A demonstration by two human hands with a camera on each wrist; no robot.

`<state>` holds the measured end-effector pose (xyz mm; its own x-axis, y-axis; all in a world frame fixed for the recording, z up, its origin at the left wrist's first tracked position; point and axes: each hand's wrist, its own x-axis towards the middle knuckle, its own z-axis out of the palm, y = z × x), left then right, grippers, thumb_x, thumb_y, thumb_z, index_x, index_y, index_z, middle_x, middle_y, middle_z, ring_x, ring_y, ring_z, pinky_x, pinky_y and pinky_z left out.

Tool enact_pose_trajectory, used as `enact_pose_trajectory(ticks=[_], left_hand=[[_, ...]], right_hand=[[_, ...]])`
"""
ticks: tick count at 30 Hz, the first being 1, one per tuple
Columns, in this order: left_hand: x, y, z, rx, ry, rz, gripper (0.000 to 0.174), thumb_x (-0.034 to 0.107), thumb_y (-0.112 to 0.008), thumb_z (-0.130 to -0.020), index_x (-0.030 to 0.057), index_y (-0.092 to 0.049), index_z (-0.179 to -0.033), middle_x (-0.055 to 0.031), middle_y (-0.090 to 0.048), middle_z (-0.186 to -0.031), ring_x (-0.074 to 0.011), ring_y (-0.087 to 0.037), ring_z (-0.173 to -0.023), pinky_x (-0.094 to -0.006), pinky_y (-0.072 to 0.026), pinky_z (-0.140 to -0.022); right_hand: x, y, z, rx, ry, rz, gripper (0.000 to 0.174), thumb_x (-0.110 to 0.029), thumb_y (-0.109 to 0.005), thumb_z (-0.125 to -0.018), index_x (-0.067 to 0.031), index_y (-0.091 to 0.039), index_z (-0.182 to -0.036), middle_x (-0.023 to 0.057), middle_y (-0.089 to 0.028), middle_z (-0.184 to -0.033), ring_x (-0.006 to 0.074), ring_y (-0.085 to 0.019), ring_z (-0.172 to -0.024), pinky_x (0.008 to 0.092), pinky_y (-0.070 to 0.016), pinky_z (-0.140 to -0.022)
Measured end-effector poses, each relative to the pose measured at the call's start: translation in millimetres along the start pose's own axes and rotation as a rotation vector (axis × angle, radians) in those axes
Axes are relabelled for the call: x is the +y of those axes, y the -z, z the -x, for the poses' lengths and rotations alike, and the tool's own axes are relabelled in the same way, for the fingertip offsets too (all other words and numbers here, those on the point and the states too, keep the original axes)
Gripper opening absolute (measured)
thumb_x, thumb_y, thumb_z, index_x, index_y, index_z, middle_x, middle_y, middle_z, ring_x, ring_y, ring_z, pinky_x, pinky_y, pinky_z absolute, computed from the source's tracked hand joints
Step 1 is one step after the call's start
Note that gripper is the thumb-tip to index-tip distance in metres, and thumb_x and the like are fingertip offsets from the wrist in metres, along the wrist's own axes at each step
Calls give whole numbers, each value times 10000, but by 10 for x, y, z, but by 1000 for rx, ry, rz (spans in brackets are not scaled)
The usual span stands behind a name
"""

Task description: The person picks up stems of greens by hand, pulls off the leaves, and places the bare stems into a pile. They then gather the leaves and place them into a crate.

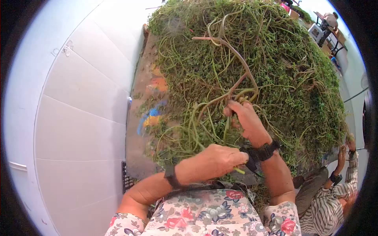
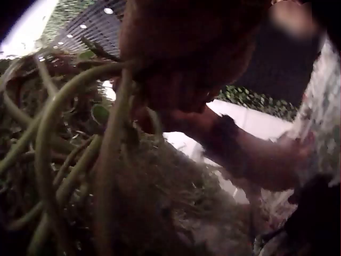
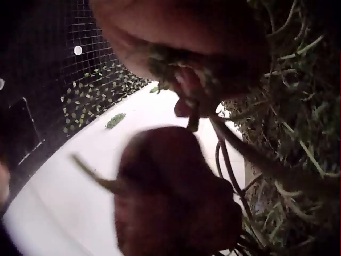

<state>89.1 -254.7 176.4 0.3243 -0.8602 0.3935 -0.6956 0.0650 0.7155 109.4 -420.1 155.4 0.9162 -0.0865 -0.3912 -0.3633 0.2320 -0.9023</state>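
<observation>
My left hand (image 1: 220, 159) is curled round green plant stems in front of my body. A pale cut stem end (image 1: 239, 170) sticks out past its thumb side, and the same stem end (image 3: 95, 173) shows in the right wrist view. Farther forward, my right hand (image 1: 248, 118) grips a bunch of stems, with a long thick brownish vine (image 1: 241, 59) reaching away from it over the pile. Looser green stems (image 1: 197, 118) trail between the hands. Close up in the left wrist view, thick stems (image 2: 48, 133) hang beside the dark left hand.
A large heap of leafy vines (image 1: 283, 70) covers the table. Its paint-stained left side (image 1: 138, 153) shows, near a white wall (image 1: 82, 98). A black crate (image 1: 125, 177) stands at the left corner. Another person in a striped shirt (image 1: 325, 210) works at the right edge.
</observation>
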Motion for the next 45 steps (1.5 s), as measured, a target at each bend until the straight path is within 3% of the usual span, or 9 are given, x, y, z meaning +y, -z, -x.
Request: enact_pose_trajectory(ticks=[5,6,19,24,27,36,39,42,45], left_hand=[[-110,402,38,501,718,99,165,88,-547,-820,21,-570,-968,-108,-608,-792,-183,-586,-654,-292,-459,-609],[-257,449,71,552,803,137,202,91,-546,-819,25,-569,-1009,-121,-617,-823,-191,-594,-682,-290,-463,-633],[-774,466,-26,415,277,-493,340,-33,-537,-762,38,-544,-1094,-164,-533,-1101,-323,-541,-947,-375,-460,-783],[-798,310,-32,287,561,246,184,179,-411,-938,27,-513,-921,-20,-507,-684,-120,-469,-623,-279,-402,-574],[-720,296,6,278,787,431,207,200,-415,-941,21,-503,-883,0,-492,-677,-113,-460,-590,-276,-389,-522],[-293,-28,-181,-85,81,83,115,138,-515,-859,26,-539,-842,-105,-516,-674,-178,-575,-595,-287,-438,-529],[-172,193,-230,80,207,7,121,42,-532,-785,19,-505,-901,-142,-526,-708,-317,-570,-665,-360,-451,-554],[-185,492,-69,554,656,519,127,171,-466,-915,51,-505,-896,-9,-461,-591,-104,-487,-507,-280,-448,-511],[-146,774,2,899,440,764,241,315,-443,-930,91,-508,-870,41,-343,-538,-69,-323,-435,-268,-437,-542]], right_hand=[[-56,11,81,52,-30,-24,180,-274,-526,-885,-97,-492,-887,4,-526,-675,50,-399,-510,210,-278,-374],[-6,82,71,13,-33,11,279,-359,-583,-829,-90,-543,-895,1,-546,-750,86,-464,-626,256,-358,-524],[-20,31,116,-141,116,-171,130,-139,-584,-832,-61,-551,-932,12,-573,-744,101,-541,-652,237,-420,-577],[-140,5,136,-156,198,-136,136,-190,-570,-871,-63,-548,-911,5,-552,-712,90,-518,-606,253,-415,-533],[33,52,43,-68,283,-32,162,-222,-576,-869,-67,-558,-910,-7,-560,-726,77,-517,-627,259,-426,-542],[46,-102,-87,5,83,72,246,-265,-560,-859,-31,-572,-936,0,-558,-795,82,-487,-752,264,-402,-682],[-4,54,-119,86,163,131,237,-259,-563,-857,-38,-585,-940,0,-561,-789,86,-502,-767,261,-406,-697],[-144,274,-1,149,206,149,328,-308,-575,-830,-13,-605,-969,54,-597,-849,128,-519,-734,299,-416,-647],[-131,428,54,195,200,178,332,-303,-578,-831,-17,-599,-999,67,-597,-897,163,-525,-818,362,-414,-702]])
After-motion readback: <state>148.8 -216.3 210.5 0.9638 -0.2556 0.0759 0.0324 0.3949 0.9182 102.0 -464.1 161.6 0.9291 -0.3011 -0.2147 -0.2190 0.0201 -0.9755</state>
